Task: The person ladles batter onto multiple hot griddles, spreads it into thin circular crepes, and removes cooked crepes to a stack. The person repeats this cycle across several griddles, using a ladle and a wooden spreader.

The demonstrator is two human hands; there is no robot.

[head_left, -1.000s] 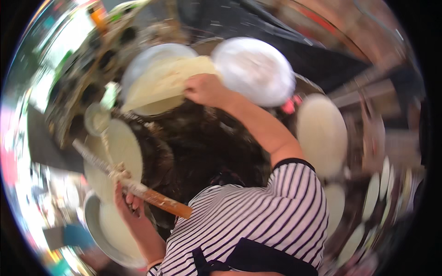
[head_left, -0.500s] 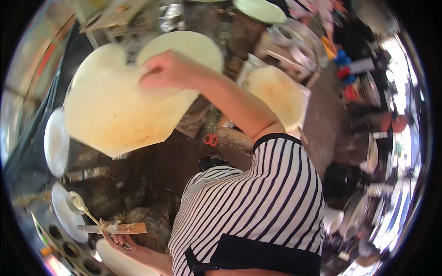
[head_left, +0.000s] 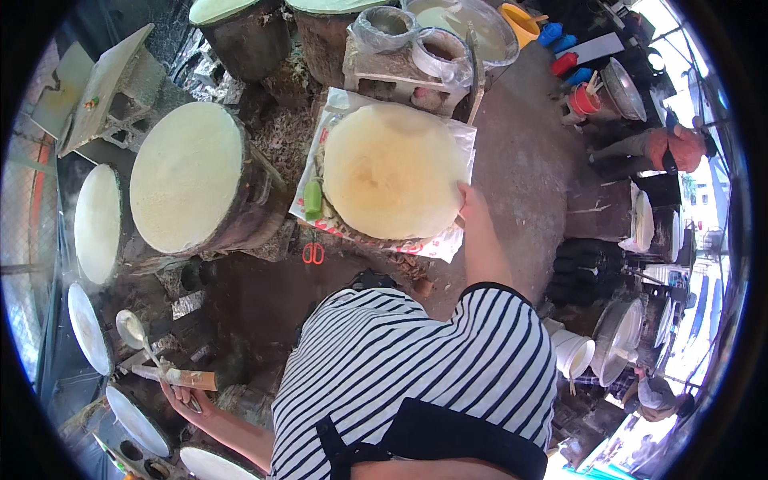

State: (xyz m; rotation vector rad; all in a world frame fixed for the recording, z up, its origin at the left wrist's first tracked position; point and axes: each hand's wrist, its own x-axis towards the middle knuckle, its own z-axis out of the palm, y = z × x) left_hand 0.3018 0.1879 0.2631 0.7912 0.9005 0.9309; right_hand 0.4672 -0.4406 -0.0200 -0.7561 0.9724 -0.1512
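Note:
My right hand pinches the right edge of a large thin round flatbread, pale with a browned middle. The flatbread lies over a printed paper sheet that shows around it. Low on the left, my left hand is closed round a metal ladle smeared with batter and a flat-bladed scraper with a wooden handle. A green object, its kind unclear, rests on the paper at the flatbread's left edge.
Round whitish griddles on drum-like stands curve round my left. Orange-handled scissors are just before me. Behind the paper stand plastic-wrapped pots and a wide basin. Another person is at the far right.
My right hand has carried the large flatbread from over the left griddles to the paper on the right. My left hand keeps the ladle and scraper.

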